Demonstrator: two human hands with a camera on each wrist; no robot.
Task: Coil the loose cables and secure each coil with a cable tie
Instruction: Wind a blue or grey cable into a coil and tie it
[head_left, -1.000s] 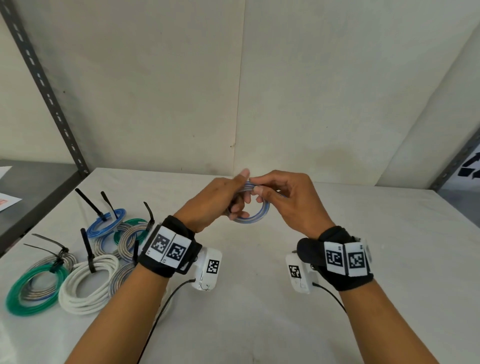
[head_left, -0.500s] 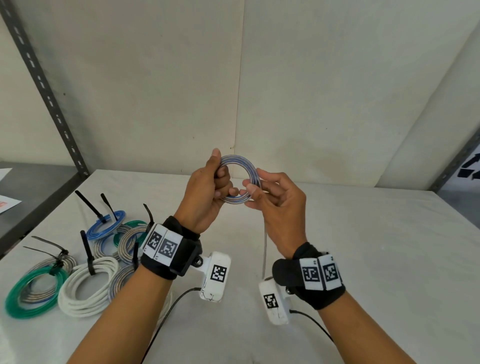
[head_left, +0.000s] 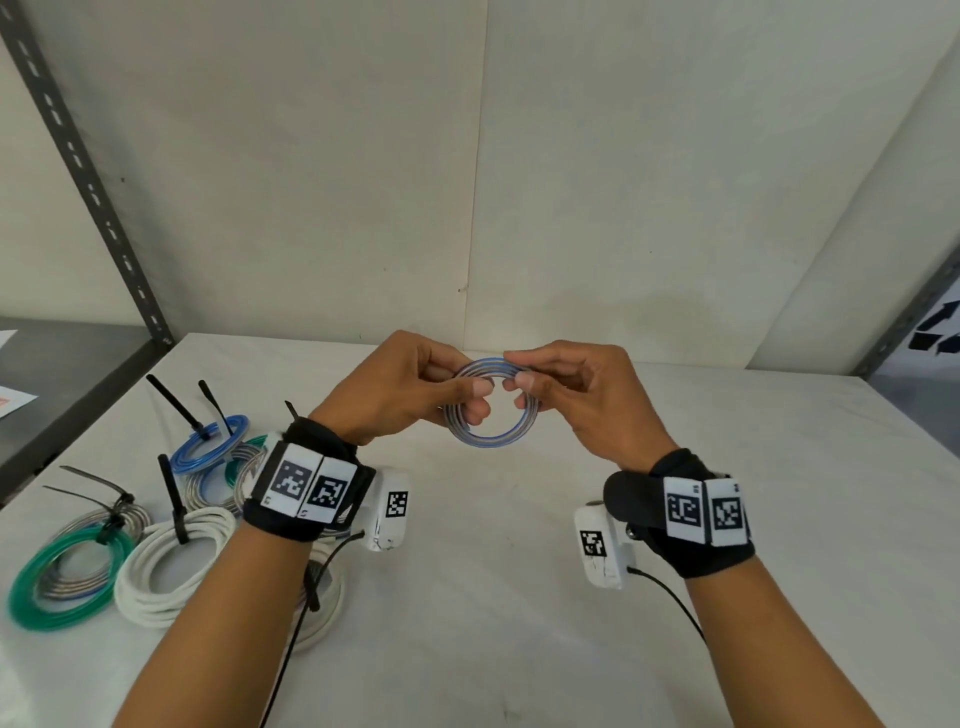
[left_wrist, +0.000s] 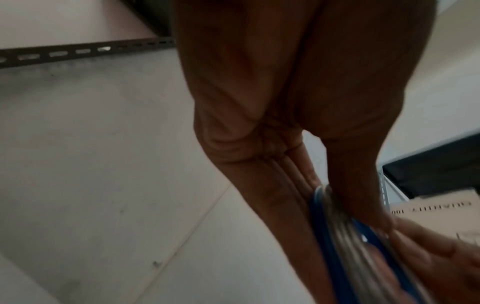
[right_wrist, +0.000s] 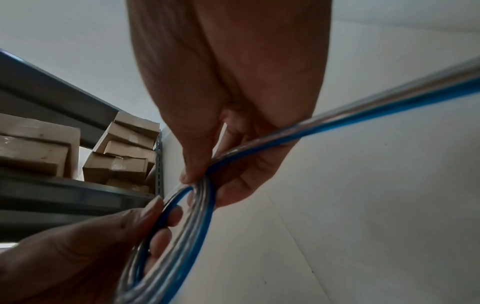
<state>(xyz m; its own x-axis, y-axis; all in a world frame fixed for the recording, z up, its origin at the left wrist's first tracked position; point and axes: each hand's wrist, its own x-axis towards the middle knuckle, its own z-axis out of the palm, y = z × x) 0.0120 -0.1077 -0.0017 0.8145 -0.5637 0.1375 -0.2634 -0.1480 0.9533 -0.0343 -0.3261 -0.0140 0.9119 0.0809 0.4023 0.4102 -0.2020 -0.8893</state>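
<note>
I hold a small coil of blue and clear cable (head_left: 488, 439) in the air above the white table (head_left: 519, 623). My left hand (head_left: 415, 389) pinches its left side between thumb and fingers. My right hand (head_left: 566, 387) pinches the top right of the coil. In the right wrist view the coil (right_wrist: 182, 236) runs between both hands, and a loose cable end (right_wrist: 363, 107) leads off to the upper right. The left wrist view shows the coil (left_wrist: 345, 232) under my thumb, blurred.
Several tied coils lie at the table's left: a green one (head_left: 62, 587), a white one (head_left: 171, 566) and a blue one (head_left: 208, 449), each with a black cable tie (head_left: 174, 499). A grey shelf upright (head_left: 83, 171) stands at the back left. Cardboard boxes (right_wrist: 122, 156) sit on shelves.
Both hands lowered the coil and turned it, from upright near the wall to tilted toward me. My right hand moved from the coil's lower right to its top edge.
</note>
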